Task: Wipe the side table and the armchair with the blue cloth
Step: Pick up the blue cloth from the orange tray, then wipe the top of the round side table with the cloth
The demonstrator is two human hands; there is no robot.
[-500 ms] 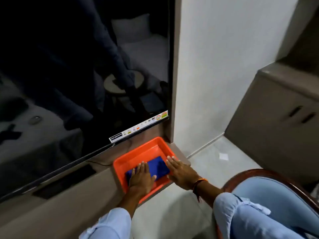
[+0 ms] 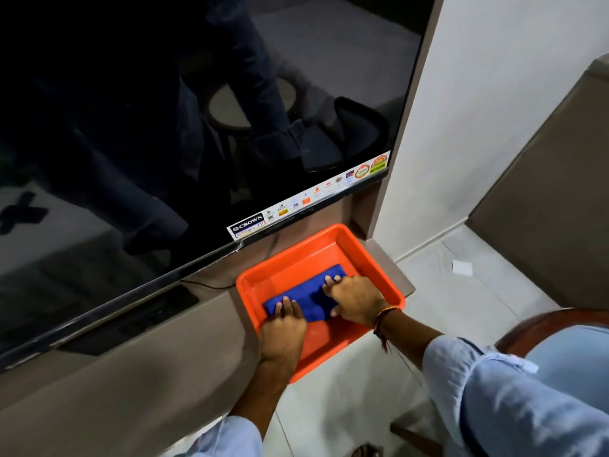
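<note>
**Blue cloth pinned in the orange tray under both hands**

Blue cloth (image 2: 308, 296) lies folded on the floor of the orange tray (image 2: 372, 258), which sits on a low brown ledge (image 2: 131, 384) below a dark TV screen (image 2: 164, 127).

Nearest, light blue sleeves frame the view, and the armchair (image 2: 540, 321) shows its curved wooden rim at the near right. The left hand (image 2: 283, 331) reaches over the tray's near wall, fingers (image 2: 286, 303) close together and bent down onto the cloth's left end. The right hand (image 2: 357, 300), a thread band on its wrist, is curled with its fingertips (image 2: 329, 281) pressing the cloth's far right edge and its thumb at the near edge, so it appears to be gripping that end. Whether the left hand grips or only presses cannot be told.

Half a second ago both hands lay flatter, the right one with fingers spread at the cloth's right side. Now the fingers are drawn in, and the cloth shows as a longer strip between them.

Farther off, a sticker strip (image 2: 309, 196) runs along the screen's lower edge.
</note>
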